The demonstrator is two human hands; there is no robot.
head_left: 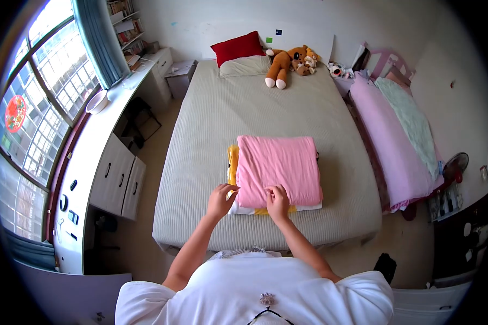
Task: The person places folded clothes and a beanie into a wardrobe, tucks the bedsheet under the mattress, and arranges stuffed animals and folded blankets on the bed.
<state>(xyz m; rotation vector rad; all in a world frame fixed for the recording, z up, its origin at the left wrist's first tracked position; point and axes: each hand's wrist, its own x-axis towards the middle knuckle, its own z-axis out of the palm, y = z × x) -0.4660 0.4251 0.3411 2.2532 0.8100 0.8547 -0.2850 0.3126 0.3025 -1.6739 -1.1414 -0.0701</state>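
Observation:
A folded pink blanket (279,168) lies on top of a small stack on the bed, with yellow cloth (233,163) showing along its left side. White cloth (312,207) peeks out under the front edge. My left hand (221,200) is at the blanket's front left corner, thumb and fingers pinched on its edge. Over the front part of the blanket, my right hand (277,202) has its fingertips pinched against the pink fabric. What lies between the fingertips is too small to see clearly.
The bed (200,141) has a ribbed beige cover. At its head are a red pillow (238,47) and stuffed toys (282,67). A long white desk (100,130) runs under the window at left. A smaller pink bed (387,141) and a fan (455,165) stand at right.

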